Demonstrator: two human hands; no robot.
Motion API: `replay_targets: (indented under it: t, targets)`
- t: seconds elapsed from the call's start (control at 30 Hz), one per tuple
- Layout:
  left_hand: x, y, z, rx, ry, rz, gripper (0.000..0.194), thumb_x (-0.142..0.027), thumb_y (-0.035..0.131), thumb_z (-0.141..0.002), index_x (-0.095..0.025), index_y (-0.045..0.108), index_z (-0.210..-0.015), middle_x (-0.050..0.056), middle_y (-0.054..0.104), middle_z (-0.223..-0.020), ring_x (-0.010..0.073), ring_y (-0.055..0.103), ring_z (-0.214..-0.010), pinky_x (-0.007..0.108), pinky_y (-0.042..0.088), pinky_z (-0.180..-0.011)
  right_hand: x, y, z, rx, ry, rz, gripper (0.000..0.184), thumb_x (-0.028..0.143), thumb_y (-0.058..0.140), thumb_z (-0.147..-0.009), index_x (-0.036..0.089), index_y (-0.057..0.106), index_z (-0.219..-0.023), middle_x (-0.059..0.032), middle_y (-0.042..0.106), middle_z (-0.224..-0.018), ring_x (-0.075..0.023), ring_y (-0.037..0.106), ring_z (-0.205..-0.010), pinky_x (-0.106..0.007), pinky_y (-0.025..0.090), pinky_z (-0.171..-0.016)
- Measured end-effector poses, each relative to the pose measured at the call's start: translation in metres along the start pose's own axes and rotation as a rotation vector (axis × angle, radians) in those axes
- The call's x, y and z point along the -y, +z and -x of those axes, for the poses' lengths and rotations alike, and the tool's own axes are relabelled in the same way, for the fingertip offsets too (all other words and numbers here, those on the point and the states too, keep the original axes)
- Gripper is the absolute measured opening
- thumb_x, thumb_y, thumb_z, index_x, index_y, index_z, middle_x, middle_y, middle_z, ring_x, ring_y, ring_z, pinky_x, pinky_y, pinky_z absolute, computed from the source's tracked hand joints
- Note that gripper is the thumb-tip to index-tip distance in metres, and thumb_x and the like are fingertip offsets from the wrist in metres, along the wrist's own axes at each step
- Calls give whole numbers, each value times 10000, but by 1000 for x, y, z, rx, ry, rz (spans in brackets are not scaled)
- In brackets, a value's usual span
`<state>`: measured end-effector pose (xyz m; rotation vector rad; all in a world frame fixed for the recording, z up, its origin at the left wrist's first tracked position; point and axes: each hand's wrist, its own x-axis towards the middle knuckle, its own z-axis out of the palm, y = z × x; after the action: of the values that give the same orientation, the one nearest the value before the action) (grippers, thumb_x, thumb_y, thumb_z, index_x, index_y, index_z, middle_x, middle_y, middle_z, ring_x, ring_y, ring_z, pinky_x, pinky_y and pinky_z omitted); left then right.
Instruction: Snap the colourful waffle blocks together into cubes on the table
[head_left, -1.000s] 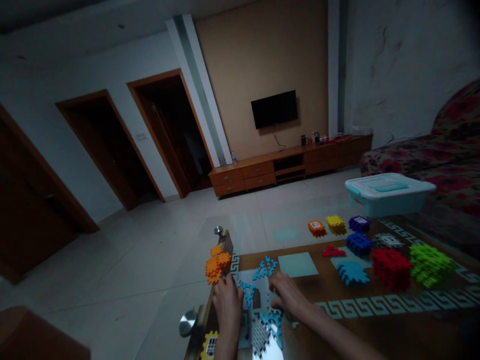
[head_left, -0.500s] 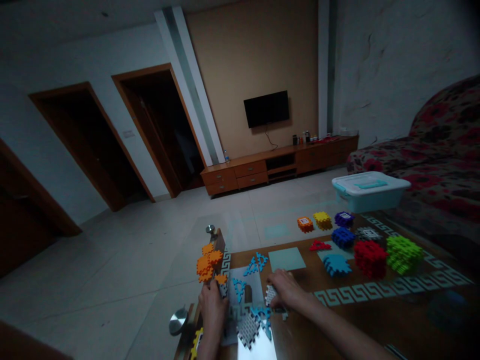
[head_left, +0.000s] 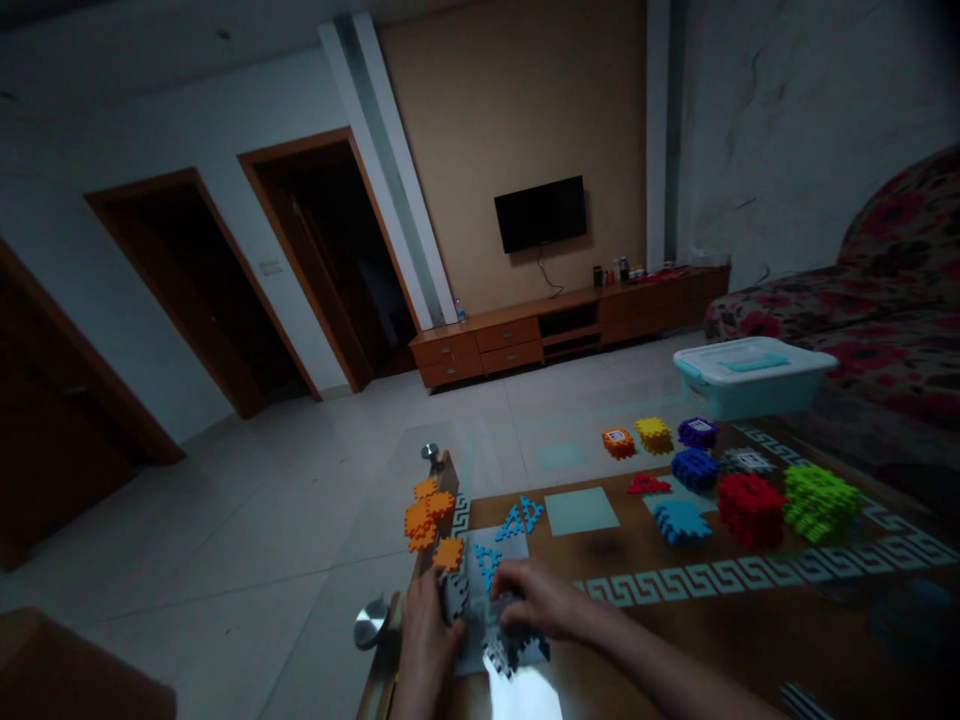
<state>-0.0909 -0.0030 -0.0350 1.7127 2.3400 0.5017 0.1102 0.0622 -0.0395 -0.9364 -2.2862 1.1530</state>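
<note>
My left hand [head_left: 431,630] is closed around grey interlocking foam-like tiles [head_left: 455,593] near the table's left edge. My right hand [head_left: 538,598] has its fingers curled downward at a grey brick-patterned tile [head_left: 498,655], which they partly cover; the grip itself is blurred and shadowed. Light blue triangular pieces [head_left: 487,562] lie just beyond the right hand, with two more blue triangles [head_left: 513,523] farther off. Orange tiles [head_left: 421,518] are heaped past my left hand, and a single orange tile [head_left: 448,553] sits closest to it.
Stacks of tiles stand at the right: red [head_left: 750,510], lime green [head_left: 821,502], light blue [head_left: 680,521], dark blue [head_left: 694,468], yellow [head_left: 653,434]. A lidded storage box [head_left: 754,385] is behind them. Metal table knobs [head_left: 370,625] jut at the left edge.
My right hand has moved left and nearer, bringing its grey tile to the brick-patterned tile in front. My left hand stays by the grey tiles. The view has shifted slightly.
</note>
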Motion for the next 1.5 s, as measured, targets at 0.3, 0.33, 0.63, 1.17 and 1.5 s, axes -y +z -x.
replay_targets:
  t: [0.3,0.33,0.63,1.17,1.5]
  targets:
    - [-17,2,15,63,80,20,620,-138,580,-667,-149,474,-1277,120,566,-1285,254,493,-1249,346,351,-1082,-4,9,-1,-127,-149,213,241,139,735,-736,206,703,-965,-68,672,-1051,-240,560,-1056,-341,421,-906]
    - [-22,5,18,83,129,76,624,-142,588,-661,-163,477,-1275,113,564,-1288,252,494,-1250,345,354,-1085,-5,4,1,-167,-123,199,227,108,700,-752,202,700,-959,-63,672,-1041,-228,566,-1051,-332,421,-911]
    - [-57,31,33,238,175,7,671,-100,561,-628,-162,503,-1294,118,552,-1266,239,493,-1220,287,378,-1023,-12,-22,22,-154,72,297,278,43,595,-744,187,699,-957,-82,679,-1034,-222,604,-1003,-318,430,-880]
    - [-81,8,42,315,51,-96,779,-11,516,-670,-197,397,-1417,98,514,-1387,214,435,-1318,249,397,-1011,-8,-4,24,-139,165,409,338,67,648,-702,167,661,-1024,-122,593,-1183,-284,523,-1128,-356,437,-924]
    - [-82,9,41,326,29,-117,772,26,507,-639,-178,446,-1381,96,517,-1363,210,448,-1289,234,379,-1009,1,31,28,-99,173,431,395,-20,414,-761,123,698,-995,-162,701,-1021,-281,661,-918,-369,503,-801]
